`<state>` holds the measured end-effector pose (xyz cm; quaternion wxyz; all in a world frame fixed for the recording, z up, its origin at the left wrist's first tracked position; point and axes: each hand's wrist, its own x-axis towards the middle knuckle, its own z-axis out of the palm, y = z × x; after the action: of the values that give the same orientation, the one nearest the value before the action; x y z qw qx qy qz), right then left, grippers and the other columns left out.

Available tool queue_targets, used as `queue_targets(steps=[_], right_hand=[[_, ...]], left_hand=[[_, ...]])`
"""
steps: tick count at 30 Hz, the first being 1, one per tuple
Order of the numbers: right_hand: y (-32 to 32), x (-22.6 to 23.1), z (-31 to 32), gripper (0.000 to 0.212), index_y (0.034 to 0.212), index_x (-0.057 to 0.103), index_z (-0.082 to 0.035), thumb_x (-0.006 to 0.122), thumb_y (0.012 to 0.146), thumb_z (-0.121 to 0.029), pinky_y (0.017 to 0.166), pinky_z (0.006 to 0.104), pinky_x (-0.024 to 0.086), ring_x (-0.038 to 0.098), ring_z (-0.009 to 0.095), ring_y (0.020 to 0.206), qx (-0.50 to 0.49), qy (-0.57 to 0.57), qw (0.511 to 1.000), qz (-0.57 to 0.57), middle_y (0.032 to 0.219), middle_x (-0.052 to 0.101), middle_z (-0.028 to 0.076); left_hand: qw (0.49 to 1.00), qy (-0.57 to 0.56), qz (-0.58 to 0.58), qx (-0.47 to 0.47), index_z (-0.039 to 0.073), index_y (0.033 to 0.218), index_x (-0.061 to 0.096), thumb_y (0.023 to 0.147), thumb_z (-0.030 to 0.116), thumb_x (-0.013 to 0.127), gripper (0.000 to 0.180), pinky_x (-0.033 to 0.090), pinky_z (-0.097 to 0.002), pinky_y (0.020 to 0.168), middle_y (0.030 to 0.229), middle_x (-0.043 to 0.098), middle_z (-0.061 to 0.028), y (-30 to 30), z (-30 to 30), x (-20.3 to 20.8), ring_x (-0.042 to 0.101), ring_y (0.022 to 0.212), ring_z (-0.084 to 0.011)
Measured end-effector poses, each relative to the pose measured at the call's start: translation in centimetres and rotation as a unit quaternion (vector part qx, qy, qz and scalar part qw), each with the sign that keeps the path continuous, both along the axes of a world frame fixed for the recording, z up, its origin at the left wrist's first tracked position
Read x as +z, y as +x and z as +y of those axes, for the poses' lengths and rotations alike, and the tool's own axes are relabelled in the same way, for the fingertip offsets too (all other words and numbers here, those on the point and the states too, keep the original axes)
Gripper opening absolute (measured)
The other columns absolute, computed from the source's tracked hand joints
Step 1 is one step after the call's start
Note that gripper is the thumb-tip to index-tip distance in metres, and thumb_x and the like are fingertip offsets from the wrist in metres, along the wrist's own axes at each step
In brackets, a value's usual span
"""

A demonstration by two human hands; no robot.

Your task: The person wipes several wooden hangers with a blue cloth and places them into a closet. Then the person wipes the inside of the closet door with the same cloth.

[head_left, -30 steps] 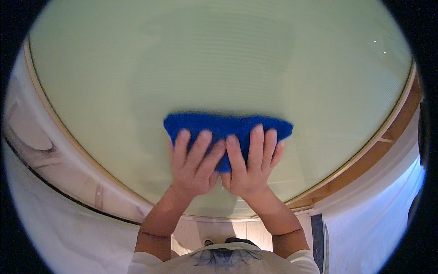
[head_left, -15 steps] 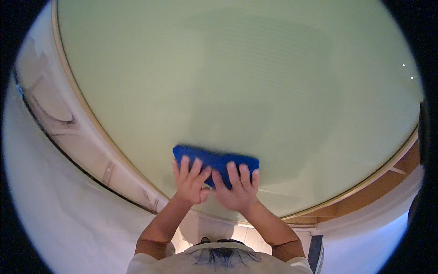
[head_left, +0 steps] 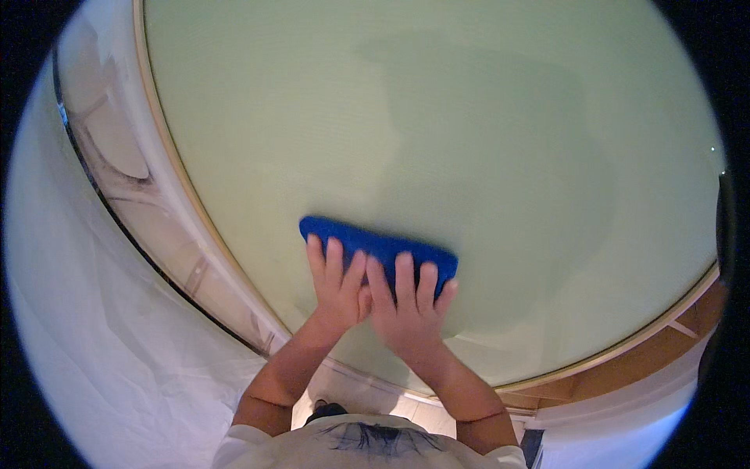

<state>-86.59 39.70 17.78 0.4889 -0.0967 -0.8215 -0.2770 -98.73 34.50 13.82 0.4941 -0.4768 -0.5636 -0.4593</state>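
Observation:
A flat blue pad (head_left: 383,241), wide and rounded at its corners, lies against a large pale green sheet with a fine mesh-like texture (head_left: 273,148). Its right end tilts nearer to me than its left. On the left half of the pad rests my left hand (head_left: 339,289), fingers spread over it, its thumb near my other hand. My right hand (head_left: 408,313) holds the right half the same way, fingers spread across the near edge. Both hands press close together on it. The pad's underside is hidden.
A thin wooden rim (head_left: 183,184) borders the green sheet, curving along the left and near sides. Brown wooden framing (head_left: 625,359) shows beneath it at the right. White plastic sheeting (head_left: 117,336) hangs at the left. Shadows fall across the green surface.
Both hands and the blue pad have moved away from the near rim, and the pad slants a bit more. The whole view has shifted, bringing the left rim further in.

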Motion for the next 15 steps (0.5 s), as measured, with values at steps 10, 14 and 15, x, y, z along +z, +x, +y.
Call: queue_targets(steps=[10, 14, 15], right_hand=[[-5.0, 3.4, -1.8, 0.034, 0.113, 0.053, -0.021, 0.044, 0.082, -0.028, 0.085, 0.0531, 0.025, 0.043, 0.028, 0.103, -0.024, -0.028, 0.995, 0.094, 0.116, 0.048, 0.007], [-8.2, 6.3, -2.7, 0.031, 0.112, 0.055, -0.020, 0.041, 0.086, -0.029, 0.096, 0.0571, 0.012, 0.036, 0.036, 0.114, -0.036, -0.038, 0.987, 0.152, 0.124, 0.043, 0.013], [-8.7, 6.0, -3.0, 0.030, 0.111, 0.055, -0.020, 0.041, 0.085, -0.029, 0.096, 0.0575, 0.012, 0.037, 0.036, 0.113, -0.037, -0.042, 0.987, 0.149, 0.123, 0.044, 0.013]], left_hand=[[0.999, -0.010, 0.046, -0.002, 0.006, 0.109, 0.054, 0.085, 0.026, 0.041, 0.033, 0.024, -0.0578, 0.094, 0.131, 0.033, -0.0204, -3.9, -2.0, 5.5, 0.027, 0.118, -0.0494], [0.997, 0.003, 0.076, -0.013, 0.009, 0.113, 0.052, 0.087, 0.026, 0.038, 0.035, 0.023, -0.0570, 0.095, 0.131, 0.035, -0.0175, -6.3, -2.5, 9.6, 0.026, 0.120, -0.0473], [0.996, 0.003, 0.086, -0.008, 0.009, 0.114, 0.052, 0.087, 0.026, 0.038, 0.035, 0.024, -0.0568, 0.095, 0.131, 0.036, -0.0168, -6.9, -2.7, 9.6, 0.026, 0.120, -0.0470]])
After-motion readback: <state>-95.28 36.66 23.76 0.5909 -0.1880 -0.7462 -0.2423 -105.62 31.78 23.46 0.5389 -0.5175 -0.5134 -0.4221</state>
